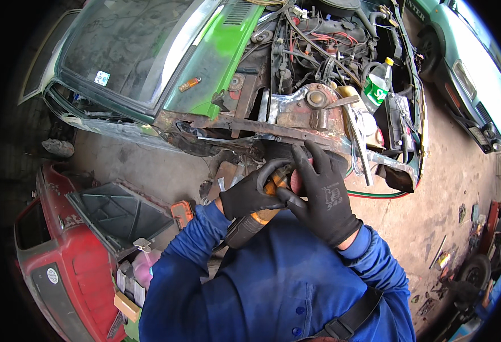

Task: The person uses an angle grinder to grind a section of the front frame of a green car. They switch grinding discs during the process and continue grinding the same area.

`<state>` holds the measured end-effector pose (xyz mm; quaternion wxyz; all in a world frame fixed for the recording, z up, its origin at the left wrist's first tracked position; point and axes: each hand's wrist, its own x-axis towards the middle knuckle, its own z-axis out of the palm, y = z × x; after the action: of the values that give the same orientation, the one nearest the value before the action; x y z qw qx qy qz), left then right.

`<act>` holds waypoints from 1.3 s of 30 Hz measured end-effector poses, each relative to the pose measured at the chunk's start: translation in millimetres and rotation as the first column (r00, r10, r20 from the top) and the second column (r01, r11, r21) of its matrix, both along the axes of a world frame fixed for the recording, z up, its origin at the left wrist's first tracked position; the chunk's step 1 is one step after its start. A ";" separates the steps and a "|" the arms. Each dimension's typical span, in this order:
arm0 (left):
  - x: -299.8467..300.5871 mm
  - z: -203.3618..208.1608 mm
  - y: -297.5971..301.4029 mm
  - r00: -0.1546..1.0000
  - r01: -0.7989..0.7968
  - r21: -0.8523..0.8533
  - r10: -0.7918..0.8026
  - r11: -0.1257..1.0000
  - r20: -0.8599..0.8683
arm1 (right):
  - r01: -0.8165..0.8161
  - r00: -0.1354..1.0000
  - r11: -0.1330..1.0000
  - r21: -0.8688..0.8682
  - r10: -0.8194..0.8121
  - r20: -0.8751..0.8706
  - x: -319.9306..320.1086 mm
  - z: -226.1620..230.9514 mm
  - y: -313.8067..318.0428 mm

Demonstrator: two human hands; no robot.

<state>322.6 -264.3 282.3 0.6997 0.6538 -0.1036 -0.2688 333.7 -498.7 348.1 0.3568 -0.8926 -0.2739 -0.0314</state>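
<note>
A yellow and black angle grinder (263,216) is close in front of my chest, its body slanting down to the left. My left hand (247,195), in a black glove, is wrapped round it near the head. On the head is a reddish disc (297,182), seen partly edge-on. My right hand (325,200), gloved the same way, grips the disc between thumb and fingers. The fingertips hide part of it. Just beyond my hands is the rusty, partly bare-metal inner wing (313,114) of a car with its engine bay exposed.
A green plastic bottle (377,85) leans in the engine bay (330,45). An orange can (190,84) lies on the green cowl panel (205,68). A red vehicle body (79,268) stands at the lower left, a pale green vehicle (461,62) at the right. A red-green hose (378,195) curves beneath the car's front.
</note>
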 end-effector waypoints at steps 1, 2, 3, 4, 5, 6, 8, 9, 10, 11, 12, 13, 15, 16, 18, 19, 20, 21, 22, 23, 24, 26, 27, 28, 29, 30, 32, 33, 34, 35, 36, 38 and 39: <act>1.8 3.4 -1.5 1.000 0.024 0.005 -0.024 1.000 0.001 | -0.007 1.000 1.000 -0.010 0.007 0.010 -0.1 1.3 -0.8; 2.4 6.7 -3.5 0.999 0.040 0.013 -0.040 0.999 0.001 | 0.004 0.997 0.999 -0.041 -0.001 0.071 -1.0 2.2 -1.6; 2.1 9.4 -7.0 0.999 0.046 -0.012 -0.046 0.999 0.013 | 0.018 0.991 0.997 -0.071 -0.008 0.134 -2.1 2.9 -2.6; 1.8 11.6 -11.2 0.999 0.047 -0.036 -0.046 0.998 0.026 | 0.038 0.981 0.993 -0.110 -0.017 0.192 -2.7 3.0 -4.0; 1.5 13.5 -15.8 0.998 0.049 -0.060 -0.046 0.997 0.039 | 0.039 0.976 0.995 -0.092 -0.018 0.216 -2.4 2.9 -6.2; 1.2 15.0 -20.3 0.995 0.066 -0.021 -0.064 0.998 0.078 | 0.042 0.972 0.995 -0.086 -0.021 0.233 -0.7 2.2 -9.6; 1.9 17.9 -29.7 0.974 0.094 0.069 -0.106 0.993 0.198 | 0.007 0.958 0.996 -0.092 0.020 0.285 5.2 0.5 -19.2; -0.7 19.7 -34.5 0.996 0.080 -0.006 -0.080 0.997 0.032 | -0.030 0.947 0.994 -0.104 0.062 0.315 9.0 -0.6 -26.3; -3.1 21.8 -39.4 0.994 0.057 -0.067 -0.063 0.996 -0.094 | -0.070 0.930 0.992 -0.108 0.104 0.351 14.4 -1.8 -34.4; -4.6 23.5 -44.6 0.974 0.027 -0.125 -0.055 0.992 -0.220 | -0.184 0.887 0.972 -0.143 0.227 0.402 23.8 -3.4 -45.8; -5.0 25.1 -49.1 0.982 0.053 -0.066 -0.064 0.996 -0.176 | -0.294 0.823 0.939 -0.178 0.344 0.452 34.9 -4.6 -58.7; -4.5 26.4 -53.6 0.988 0.080 -0.006 -0.080 0.997 -0.130 | -0.380 0.740 0.902 -0.206 0.430 0.518 41.6 -6.0 -68.7; -3.8 27.1 -65.7 0.991 0.087 -0.026 -0.090 0.996 -0.100 | -0.352 0.782 0.919 -0.178 0.394 0.483 41.2 -7.9 -87.7; -3.5 27.3 -71.5 0.991 0.064 -0.104 -0.075 0.993 -0.112 | -0.308 0.825 0.941 -0.139 0.337 0.454 40.6 -7.1 -100.0; -2.2 28.6 -79.2 0.996 0.043 -0.123 -0.051 0.991 -0.067 | -0.256 0.871 0.957 -0.134 0.288 0.398 38.3 -7.2 -113.2; -3.9 29.7 -83.2 0.996 0.034 -0.125 -0.044 0.992 -0.079 | -0.267 0.873 0.954 -0.138 0.300 0.385 36.5 -6.9 -116.6; -4.9 30.4 -87.7 0.995 0.026 -0.127 -0.038 0.992 -0.088 | -0.277 0.873 0.950 -0.141 0.311 0.375 34.1 -5.7 -119.2; -5.8 30.8 -92.5 0.995 0.020 -0.130 -0.033 0.991 -0.094 | -0.282 0.877 0.947 -0.152 0.319 0.361 31.6 -4.2 -120.8; -6.7 31.1 -96.9 0.998 0.012 -0.108 -0.020 0.994 -0.066 | -0.259 0.879 0.950 -0.176 0.307 0.364 26.7 -2.0 -121.7; -7.3 31.3 -101.1 0.996 0.027 -0.105 -0.036 0.994 -0.087 | -0.218 0.908 0.968 -0.124 0.248 0.337 18.4 0.6 -121.0; -7.0 31.2 -105.0 0.993 0.043 -0.103 -0.054 0.994 -0.108 | -0.168 0.937 0.983 -0.070 0.182 0.300 9.0 3.0 -118.8; -9.0 32.2 -109.5 0.993 0.072 -0.082 -0.079 0.994 -0.085 | -0.018 0.942 1.000 -0.018 0.023 0.334 -4.2 5.1 -110.2; -9.4 31.8 -111.8 0.988 0.071 -0.111 -0.085 0.991 -0.126 | -0.002 0.949 1.000 -0.005 0.003 0.315 -4.4 4.7 -108.2; -10.2 31.2 -113.6 0.983 0.071 -0.148 -0.094 0.987 -0.156 | 0.011 0.946 1.000 0.016 -0.015 0.324 -4.8 3.9 -107.7; -12.2 30.6 -115.5 0.979 0.062 -0.208 -0.100 0.976 -0.179 | 0.022 0.946 1.000 0.018 -0.027 0.322 -3.5 2.7 -108.1; -15.6 30.3 -117.1 0.973 0.041 -0.209 -0.087 0.977 -0.214 | -0.070 0.938 0.998 -0.001 0.066 0.340 -0.5 1.6 -111.3; -24.3 30.6 -119.7 0.959 -0.001 -0.252 -0.071 0.968 -0.275 | -0.234 0.908 0.970 -0.073 0.244 0.341 6.6 1.4 -125.2; -28.1 30.8 -120.7 0.951 0.019 -0.261 -0.097 0.965 -0.293 | -0.340 0.866 0.930 -0.143 0.369 0.338 10.0 2.0 -133.1; -30.0 31.2 -120.8 0.943 0.038 -0.270 -0.124 0.962 -0.309 | -0.439 0.810 0.873 -0.213 0.487 0.327 14.2 3.3 -140.6; -32.6 32.0 -120.7 0.933 0.070 -0.279 -0.162 0.958 -0.321 | -0.530 0.744 0.802 -0.276 0.595 0.302 16.2 4.8 -145.8; -31.1 33.0 -118.7 0.929 0.116 -0.220 -0.184 0.969 -0.320 | -0.599 0.721 0.746 -0.290 0.661 0.208 19.6 6.3 -147.4; -25.9 33.6 -114.5 0.966 0.102 -0.166 -0.137 0.981 -0.219 | -0.556 0.704 0.778 -0.292 0.628 0.333 30.8 11.1 -153.0; -21.8 33.2 -111.7 0.982 0.091 -0.167 -0.116 0.982 -0.147 | -0.541 0.691 0.777 -0.322 0.629 0.357 37.2 13.1 -155.1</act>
<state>300.8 -376.0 315.5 0.7406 0.5664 -0.1036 -0.3464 370.9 -653.7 361.2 0.1881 -0.7556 -0.6206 -0.0927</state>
